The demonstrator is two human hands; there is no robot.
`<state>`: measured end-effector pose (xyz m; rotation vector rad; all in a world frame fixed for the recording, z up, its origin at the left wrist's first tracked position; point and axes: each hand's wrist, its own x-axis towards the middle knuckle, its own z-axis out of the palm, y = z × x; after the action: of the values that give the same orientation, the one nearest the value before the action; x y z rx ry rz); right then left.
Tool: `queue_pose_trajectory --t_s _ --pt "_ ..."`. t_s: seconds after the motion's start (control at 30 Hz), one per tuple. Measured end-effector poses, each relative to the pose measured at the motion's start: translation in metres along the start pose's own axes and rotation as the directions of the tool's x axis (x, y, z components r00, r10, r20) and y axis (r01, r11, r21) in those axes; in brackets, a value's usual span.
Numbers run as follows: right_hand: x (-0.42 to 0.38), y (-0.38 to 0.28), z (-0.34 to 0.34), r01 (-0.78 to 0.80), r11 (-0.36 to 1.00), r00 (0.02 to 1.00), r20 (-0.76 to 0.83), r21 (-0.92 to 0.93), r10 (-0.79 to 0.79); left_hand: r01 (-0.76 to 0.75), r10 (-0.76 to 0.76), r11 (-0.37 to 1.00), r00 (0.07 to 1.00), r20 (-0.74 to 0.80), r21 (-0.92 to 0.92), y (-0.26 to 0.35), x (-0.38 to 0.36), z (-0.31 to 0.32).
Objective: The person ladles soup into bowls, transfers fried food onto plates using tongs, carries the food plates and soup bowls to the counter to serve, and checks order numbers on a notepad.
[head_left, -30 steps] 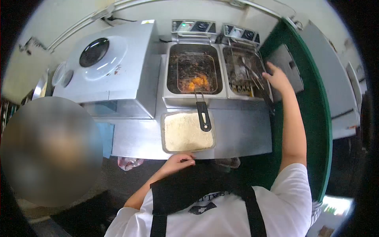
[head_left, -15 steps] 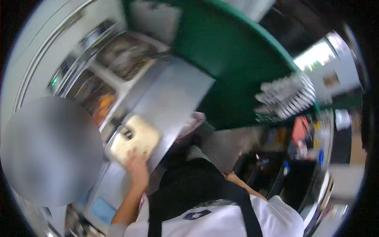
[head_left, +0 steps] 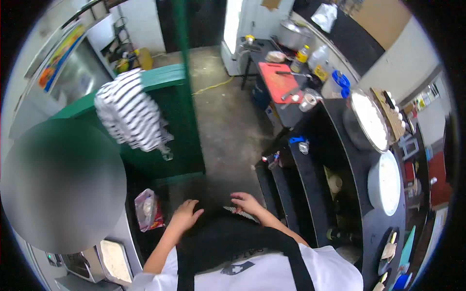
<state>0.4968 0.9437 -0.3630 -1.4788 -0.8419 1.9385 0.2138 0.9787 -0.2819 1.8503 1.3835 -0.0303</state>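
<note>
My left hand [head_left: 185,215] hovers at the left side of my black apron [head_left: 213,233], its fingers loosely bent and apart, with nothing in it. On the other side my right hand [head_left: 247,203] is in front of the apron with fingers half curled and thumb apart. A small black-and-white striped strip [head_left: 241,213] shows just under its fingers, partly covered by the apron. Down at the lower left, away from both hands, a pale cutting board [head_left: 115,262] lies on the metal counter.
A striped cloth [head_left: 128,109] hangs over a green partition [head_left: 179,131]. To the right stand black shelves [head_left: 310,194] bearing a large pot [head_left: 361,121] and a white basin [head_left: 385,184]. Farther back, a red cutting board [head_left: 279,80] holds knives. A plastic bag [head_left: 148,211] sits left of my hands.
My view has swung right, from the metal counter towards the aisle and shelves. My left hand has left the pale cutting board, and both hands are now in front of my apron.
</note>
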Motion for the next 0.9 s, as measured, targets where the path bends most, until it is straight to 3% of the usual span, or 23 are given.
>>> queue_pose_trajectory --t_s 0.03,0.07,0.1,0.13,0.17,0.2,0.23,0.27,0.3,0.33,0.37,0.4,0.43,0.5,0.6,0.67,0.8,0.9 --pt "-0.014 -0.011 -0.019 0.021 0.973 0.989 -0.138 -0.231 -0.054 0.059 -0.057 0.998 0.987 0.153 -0.011 0.019 0.023 0.008" --pt "-0.031 -0.030 -0.040 0.009 0.891 0.956 -0.257 -0.454 -0.140 -0.037 0.059 0.996 0.948 0.312 -0.076 0.030 0.048 0.017" --pt "-0.045 -0.042 -0.066 -0.082 0.806 0.950 -0.290 -0.586 -0.114 -0.119 0.179 0.980 0.873 0.453 -0.158 0.040 0.075 0.027" --pt "-0.051 -0.032 -0.097 0.001 0.765 0.924 -0.291 -0.644 -0.247 -0.177 0.295 0.951 0.763 0.575 -0.254 0.054 0.096 0.034" --pt "-0.057 -0.011 -0.122 0.073 0.711 0.887 -0.281 -0.700 -0.367 -0.106 0.313 0.938 0.668 0.675 -0.329 0.123 0.099 -0.013" --pt "-0.065 0.004 -0.143 0.133 0.646 0.840 -0.260 -0.752 -0.476 -0.026 0.370 0.867 0.704 0.607 -0.498 0.147 0.118 -0.018" --pt "-0.074 0.002 -0.162 0.011 0.737 0.892 -0.327 -0.675 -0.313 -0.096 0.472 0.813 0.687 0.553 -0.574 0.193 0.123 -0.057" --pt "-0.080 -0.007 -0.178 -0.115 0.801 0.917 -0.372 -0.588 -0.141 -0.238 0.690 0.572 0.657 0.303 -0.785 0.235 0.124 -0.083" --pt "-0.082 -0.007 -0.189 -0.133 0.824 0.900 -0.415 -0.551 -0.133 -0.440 0.817 0.385 0.572 0.078 -0.811 0.272 0.122 -0.112" --pt "-0.078 -0.009 -0.200 -0.150 0.829 0.895 -0.431 -0.539 -0.118 -0.486 0.797 0.309 0.601 -0.056 -0.817 0.300 0.110 -0.137" --pt "-0.072 -0.012 -0.209 -0.169 0.836 0.889 -0.448 -0.522 -0.100 -0.569 0.819 0.153 0.530 -0.218 -0.808 0.322 0.106 -0.157" --pt "-0.065 -0.017 -0.216 -0.190 0.843 0.881 -0.467 -0.504 -0.080 -0.624 0.822 -0.138 0.361 -0.440 -0.769 0.342 0.109 -0.172" --pt "-0.059 -0.034 -0.215 -0.152 0.862 0.885 -0.455 -0.483 -0.098 -0.612 0.726 -0.455 0.166 -0.668 -0.647 0.359 0.113 -0.177" --pt "-0.026 -0.057 -0.217 -0.044 0.824 0.909 -0.364 -0.564 -0.201 -0.478 0.555 -0.740 -0.037 -0.831 -0.473 0.384 0.123 -0.190" --pt "0.035 -0.098 -0.211 0.075 0.775 0.906 -0.282 -0.627 -0.315 -0.379 0.529 -0.795 -0.050 -0.847 -0.474 0.392 0.157 -0.200" --pt "0.075 -0.138 -0.212 0.144 0.773 0.925 -0.195 -0.618 -0.327 -0.331 0.551 -0.789 -0.007 -0.835 -0.518 0.394 0.193 -0.215" --pt "0.154 -0.205 -0.221 0.072 0.733 0.915 -0.248 -0.677 -0.320 -0.328 0.577 -0.746 0.116 -0.808 -0.580 0.398 0.278 -0.261" --pt "0.214 -0.256 -0.238 0.084 0.697 0.899 -0.248 -0.712 -0.362 -0.291 0.593 -0.741 0.138 -0.793 -0.605 0.395 0.322 -0.294"
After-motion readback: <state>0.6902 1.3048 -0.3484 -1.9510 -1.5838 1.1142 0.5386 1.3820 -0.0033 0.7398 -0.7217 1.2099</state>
